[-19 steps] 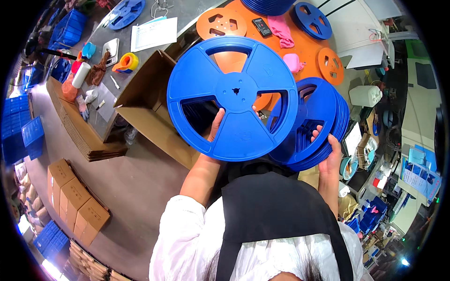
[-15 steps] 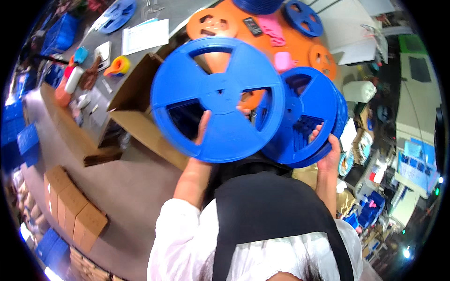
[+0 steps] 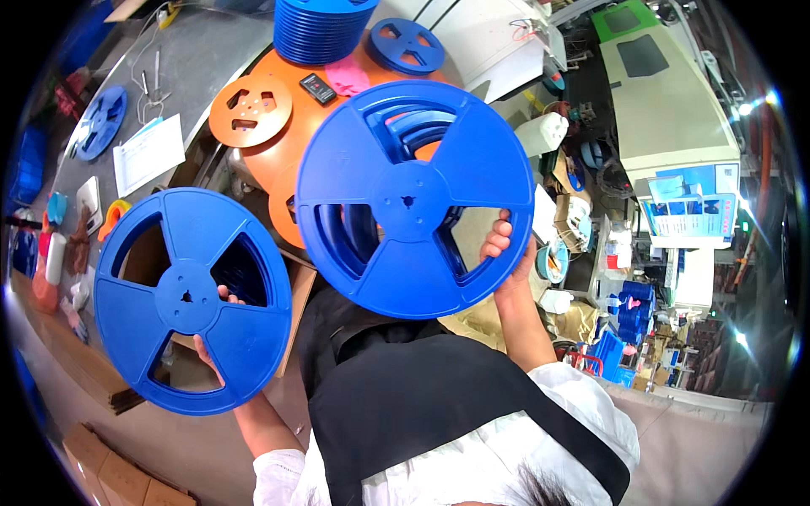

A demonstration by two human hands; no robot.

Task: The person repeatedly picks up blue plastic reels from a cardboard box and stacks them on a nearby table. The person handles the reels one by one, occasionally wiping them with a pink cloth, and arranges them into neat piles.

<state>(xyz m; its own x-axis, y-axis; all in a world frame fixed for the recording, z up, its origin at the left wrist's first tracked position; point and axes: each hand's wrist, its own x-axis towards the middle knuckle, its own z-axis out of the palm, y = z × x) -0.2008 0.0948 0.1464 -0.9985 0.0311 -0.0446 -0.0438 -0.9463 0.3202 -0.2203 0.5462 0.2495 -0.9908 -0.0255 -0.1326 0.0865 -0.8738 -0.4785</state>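
Observation:
My left hand [image 3: 208, 358] grips a blue plastic reel [image 3: 135, 316] by the edge of one of its cut-out windows. That reel hangs at the left, in front of a cardboard box [image 3: 299, 291] that it mostly hides. Further right, my right hand [image 3: 506, 249] is closed around the rim of more blue reels [image 3: 477, 160], its fingertips coming through a window. Several rims show one behind another through the windows there, so they look stacked; how many is hidden. The two loads are held apart, faces turned up toward me.
Beyond my hands, an orange round surface [image 3: 278, 72] carries a tall stack of blue reels [image 3: 316, 38], a smaller blue reel [image 3: 426, 55], an orange reel [image 3: 236, 126] and a pink cloth [image 3: 348, 78]. Paper [image 3: 148, 156] lies on the grey table [image 3: 198, 51]. Cartons [image 3: 110, 468] stand lower left.
The reel in my left hand has moved left and down, away from the others toward the box. My right hand has raised its stack into the middle. The view has turned.

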